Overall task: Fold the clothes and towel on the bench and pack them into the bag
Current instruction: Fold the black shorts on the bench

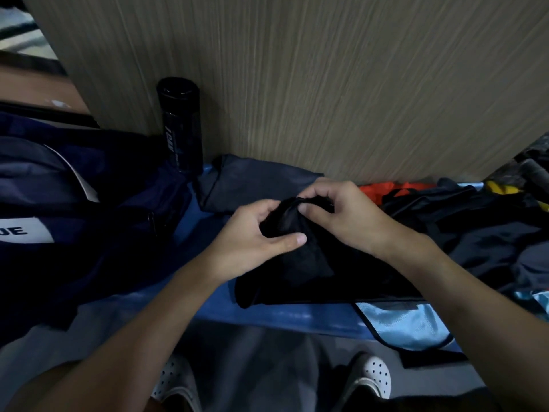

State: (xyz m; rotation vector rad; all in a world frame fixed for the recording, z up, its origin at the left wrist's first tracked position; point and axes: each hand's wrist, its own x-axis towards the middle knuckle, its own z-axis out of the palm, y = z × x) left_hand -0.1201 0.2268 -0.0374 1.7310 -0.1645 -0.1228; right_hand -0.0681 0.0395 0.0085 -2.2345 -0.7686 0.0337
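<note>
Beside the navy fabric bag [89, 248], contents hidden, your left hand [252, 242] and right hand [347, 218] pinch a bunched black fabric garment [303, 269].

Bare forearms [148, 316], white clogs [370, 379] (perforated tops)

Both hands at frame centre: left hand [252, 233] and right hand [341, 217] pinch the bunched top of a black garment [312, 266]; the rest of it lies on the blue bench [267, 315]. Navy bag [89, 218] at 9 o'clock. Black bottle [181, 126] upright at 11, by the wood-grain panel [326, 84]. Dark grey garment [252, 182] flat at 12 of the hands. Clothes pile [475, 230] at 3, light-blue piece [401, 322] at 5.
</note>
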